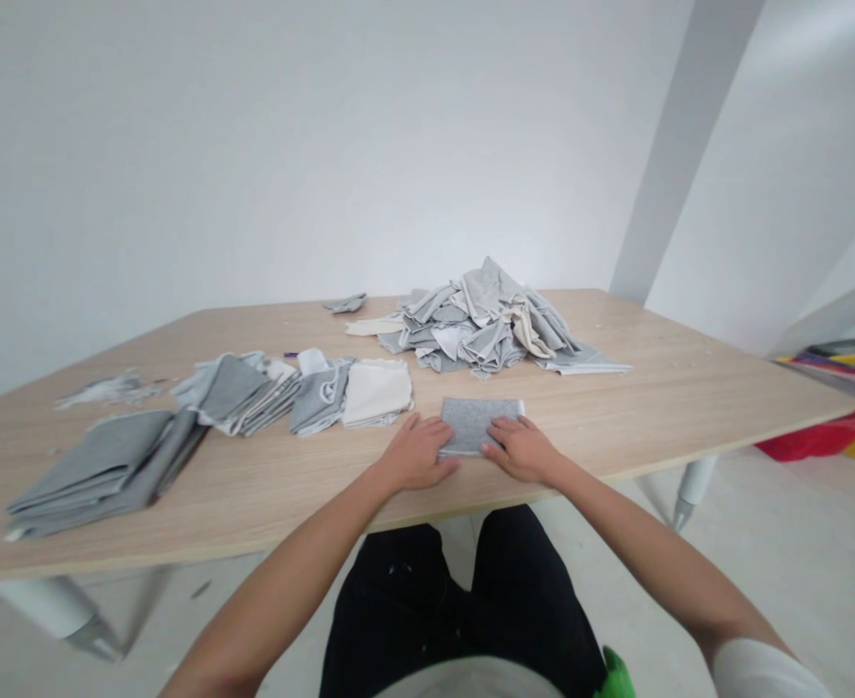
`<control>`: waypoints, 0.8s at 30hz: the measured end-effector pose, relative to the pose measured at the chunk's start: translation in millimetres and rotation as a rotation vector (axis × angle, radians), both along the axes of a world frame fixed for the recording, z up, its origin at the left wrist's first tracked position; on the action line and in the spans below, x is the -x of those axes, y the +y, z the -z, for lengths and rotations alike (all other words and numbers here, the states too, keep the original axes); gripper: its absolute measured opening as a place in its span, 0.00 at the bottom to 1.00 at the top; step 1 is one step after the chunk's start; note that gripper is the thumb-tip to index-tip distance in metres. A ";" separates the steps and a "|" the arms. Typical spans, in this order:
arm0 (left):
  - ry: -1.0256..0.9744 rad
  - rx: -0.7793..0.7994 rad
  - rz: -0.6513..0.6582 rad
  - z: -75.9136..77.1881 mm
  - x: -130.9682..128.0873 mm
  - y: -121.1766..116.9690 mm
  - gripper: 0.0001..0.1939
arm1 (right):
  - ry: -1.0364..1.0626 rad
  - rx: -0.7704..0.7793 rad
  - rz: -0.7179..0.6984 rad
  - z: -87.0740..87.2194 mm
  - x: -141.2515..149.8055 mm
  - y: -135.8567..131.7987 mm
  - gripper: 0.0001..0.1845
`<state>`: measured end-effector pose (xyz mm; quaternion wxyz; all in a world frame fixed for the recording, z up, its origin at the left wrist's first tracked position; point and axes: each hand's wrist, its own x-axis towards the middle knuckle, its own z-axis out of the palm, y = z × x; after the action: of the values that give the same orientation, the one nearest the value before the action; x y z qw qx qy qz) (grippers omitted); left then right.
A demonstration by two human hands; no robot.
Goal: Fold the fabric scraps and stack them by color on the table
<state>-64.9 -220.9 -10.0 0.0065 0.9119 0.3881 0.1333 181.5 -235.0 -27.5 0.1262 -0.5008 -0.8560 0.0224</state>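
A small folded grey cloth [469, 423] lies flat near the table's front edge, straight ahead of me. My left hand [419, 454] rests on its left side, fingers stretched out over the edge. On the right side, my right hand [521, 448] lies with its fingers spread on the fabric. Neither hand grips it; both press from above. Left of my hands sit a stack of folded cream cloths [378, 391] and a grey folded cloth with a white print [324, 396].
A loose heap of grey and cream cloths [482, 325] is at the back. Striped-edged folded cloths [242, 393], larger folded grey fabric [100, 465] and white scraps [111, 390] lie leftward on the wooden table [660, 388]. Coloured items [827, 436] are at the far right.
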 end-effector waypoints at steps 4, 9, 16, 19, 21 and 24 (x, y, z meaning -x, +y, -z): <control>-0.086 -0.029 -0.042 0.9 -8.6 -3.2 0.32 | 0.031 -0.020 0.036 -0.9 2.0 7.3 0.28; -0.099 -0.089 -0.017 6.7 -11.5 -7.2 0.31 | -0.007 0.053 -0.033 8.4 5.2 35.1 0.30; -0.106 -0.140 -0.058 19.4 -4.9 -18.0 0.29 | -0.060 0.083 -0.036 14.8 23.0 56.3 0.34; -0.101 -0.123 -0.078 22.5 -5.4 -17.7 0.29 | -0.079 0.077 -0.023 14.2 33.9 60.1 0.34; -0.099 -0.108 -0.087 23.1 -6.0 -16.4 0.28 | -0.095 0.073 -0.025 12.7 37.7 64.5 0.32; -0.098 -0.096 -0.091 22.8 -6.3 -15.6 0.27 | -0.121 0.063 -0.036 8.5 39.0 75.5 0.28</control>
<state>-58.6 -236.5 -32.7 -0.0242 0.8850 0.4216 0.1962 142.5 -159.5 -36.0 0.0578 -0.4896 -0.8698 0.0213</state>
